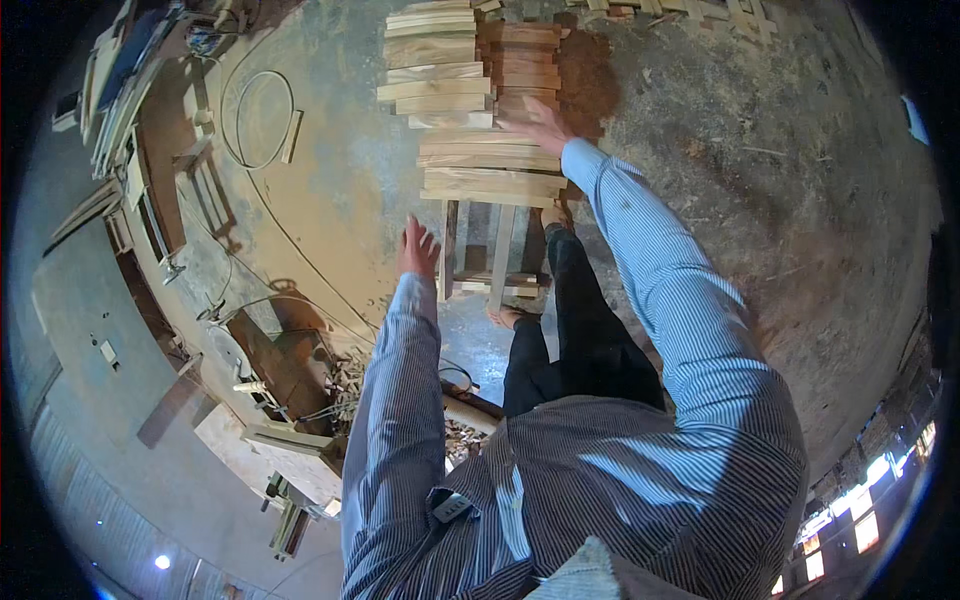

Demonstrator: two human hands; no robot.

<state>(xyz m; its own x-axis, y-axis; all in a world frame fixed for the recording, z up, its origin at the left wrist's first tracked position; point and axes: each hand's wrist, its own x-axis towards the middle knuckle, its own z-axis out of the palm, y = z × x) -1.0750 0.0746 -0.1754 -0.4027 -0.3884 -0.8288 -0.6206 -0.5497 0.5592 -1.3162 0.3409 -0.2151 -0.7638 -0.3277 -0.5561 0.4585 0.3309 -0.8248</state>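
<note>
My right hand [540,125] reaches over pale wooden slats [485,160] laid side by side, its fingers extended at the upper edge of the nearer group; whether it touches them is unclear. Beyond lie another row of pale slats [432,50] and a redder row [520,60]. Below and left of the nearer slats, my left hand [418,245] hangs empty with fingers apart, beside two upright-running wooden rails [500,245] under the slats. My bare feet [505,316] show near the rails.
A coiled hose [240,120] and cords lie on the floor to the left, near leaning boards [110,90], a machine with a round disc [228,352] and scattered offcuts [345,390]. More slats [690,15] lie at the top right. A large grey panel [90,330] stands far left.
</note>
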